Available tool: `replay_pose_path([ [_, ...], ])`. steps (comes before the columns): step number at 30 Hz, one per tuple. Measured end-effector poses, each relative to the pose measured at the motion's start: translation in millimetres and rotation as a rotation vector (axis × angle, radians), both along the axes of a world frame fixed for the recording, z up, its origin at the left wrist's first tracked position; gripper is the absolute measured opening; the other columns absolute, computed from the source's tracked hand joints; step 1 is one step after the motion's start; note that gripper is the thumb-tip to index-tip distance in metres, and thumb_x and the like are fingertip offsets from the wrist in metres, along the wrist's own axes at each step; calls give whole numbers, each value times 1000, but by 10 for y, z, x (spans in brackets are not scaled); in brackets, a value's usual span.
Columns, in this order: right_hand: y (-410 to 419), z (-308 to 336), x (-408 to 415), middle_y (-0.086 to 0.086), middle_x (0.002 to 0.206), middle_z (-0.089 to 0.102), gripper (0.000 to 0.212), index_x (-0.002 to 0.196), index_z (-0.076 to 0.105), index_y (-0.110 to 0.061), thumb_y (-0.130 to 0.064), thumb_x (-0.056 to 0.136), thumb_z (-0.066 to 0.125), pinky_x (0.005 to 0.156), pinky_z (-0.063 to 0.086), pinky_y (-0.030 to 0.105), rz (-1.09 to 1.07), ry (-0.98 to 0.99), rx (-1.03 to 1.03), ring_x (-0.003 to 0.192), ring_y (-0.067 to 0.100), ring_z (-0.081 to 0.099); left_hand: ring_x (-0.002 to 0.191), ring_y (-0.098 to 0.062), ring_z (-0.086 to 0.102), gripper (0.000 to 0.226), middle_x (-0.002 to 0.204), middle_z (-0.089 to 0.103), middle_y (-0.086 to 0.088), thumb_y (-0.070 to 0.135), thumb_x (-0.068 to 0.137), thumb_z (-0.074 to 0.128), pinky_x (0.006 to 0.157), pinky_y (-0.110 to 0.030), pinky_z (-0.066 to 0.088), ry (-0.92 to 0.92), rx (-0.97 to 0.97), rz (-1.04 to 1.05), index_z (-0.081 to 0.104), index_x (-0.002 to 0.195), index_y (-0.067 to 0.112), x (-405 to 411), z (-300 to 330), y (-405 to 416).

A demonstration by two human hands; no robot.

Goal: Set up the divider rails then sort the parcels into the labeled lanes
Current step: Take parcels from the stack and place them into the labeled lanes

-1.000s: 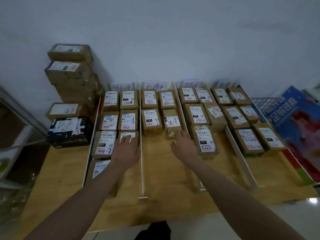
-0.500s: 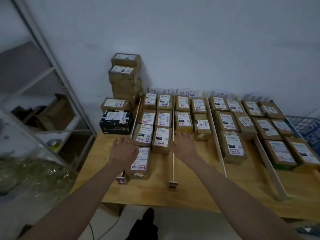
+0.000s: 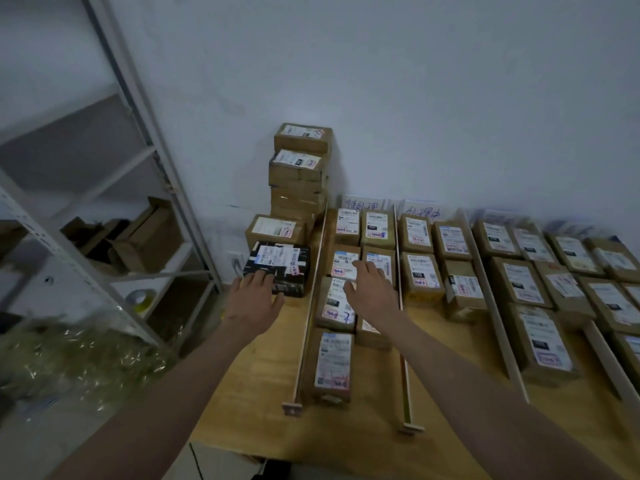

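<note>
Presumably next to be sorted, the black parcel (image 3: 277,266) lies on the table (image 3: 263,362), left of the outermost rail (image 3: 309,306). Left hand (image 3: 252,299) spread, fingertips touching it; right hand (image 3: 372,292) open over the first lane. Likely rigid, light; tape may be slick: grip opposite side walls.

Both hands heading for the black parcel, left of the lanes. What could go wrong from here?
1. The black parcel sits against a brown parcel beside the tall stack; pulling it carelessly may nudge the stack over.
2. The right hand crosses above the leftmost lane; the forearm could drag its parcels or knock the thin left divider rail askew.
3. The left hand only reaches its near edge, fingers open; a one-sided grab may slip.
</note>
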State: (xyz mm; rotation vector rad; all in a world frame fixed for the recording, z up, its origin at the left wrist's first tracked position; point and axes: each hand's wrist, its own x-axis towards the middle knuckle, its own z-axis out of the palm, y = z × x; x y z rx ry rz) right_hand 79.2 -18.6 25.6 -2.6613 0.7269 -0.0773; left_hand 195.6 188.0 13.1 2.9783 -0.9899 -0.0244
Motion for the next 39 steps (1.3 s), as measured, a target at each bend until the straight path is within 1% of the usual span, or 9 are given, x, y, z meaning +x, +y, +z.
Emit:
replay_pose_path([
  [3,18,38,395,9,148,41,50,147,36,-14,-32,101,47,106,41,48,-34,-5,11,135,30,40,133,-23,43,51,143,48,-4,49,100,36,115,-43,29,31,-3,-9,46,139,18,422,22,23],
  [7,-30,119,909,11,135,50,39,134,46,-11,-27,99,48,102,41,43,-87,-23,1,126,30,47,132,-24,46,49,142,50,-5,47,100,38,116,-47,29,26,-28,-24,45,139,18,1074,129,-58],
  [11,-163,245,1412,13,136,51,42,137,44,-10,-26,98,47,99,45,45,-130,-35,-1,124,32,49,130,-26,46,51,142,49,-8,46,100,35,114,-46,29,-3,-21,-86,45,140,16,1742,270,-221],
  [19,-509,352,2400,12,144,44,46,141,39,-12,-29,99,49,107,40,48,-197,-41,25,132,30,43,131,-27,45,55,146,46,-9,46,101,35,112,-45,29,-28,-37,-182,41,145,13,2783,441,-805],
  [23,-729,394,2811,11,141,46,48,142,37,-13,-30,99,51,104,43,46,-190,-98,20,128,28,47,129,-29,47,55,143,47,-11,46,101,34,111,-46,31,-34,-95,-200,43,142,10,3175,539,-1133],
  [26,-866,420,3108,9,136,50,42,138,40,-15,-28,100,50,97,46,42,-195,-121,5,122,26,51,127,-29,48,56,141,49,-11,46,100,36,110,-46,33,-28,-133,-199,42,143,10,3408,585,-1366],
  [31,-1034,381,3436,12,129,52,38,137,39,-13,-24,101,46,92,53,42,-179,-113,21,118,27,54,125,-30,50,56,140,49,-12,45,100,38,107,-45,36,-3,-171,-196,40,144,10,3638,518,-1615],
  [35,-1056,257,3547,10,131,56,43,143,38,-15,-18,101,47,84,47,29,-187,-190,138,117,25,57,124,-30,51,58,142,46,-13,44,101,39,102,-44,41,108,-270,-162,35,147,9,3661,412,-1718],
  [39,-1034,250,3544,5,134,59,38,140,47,-17,-15,102,48,92,51,29,-251,-334,276,121,21,57,117,-27,55,53,140,46,-10,41,102,41,86,-37,50,238,-496,-82,37,146,12,3596,364,-1734],
])
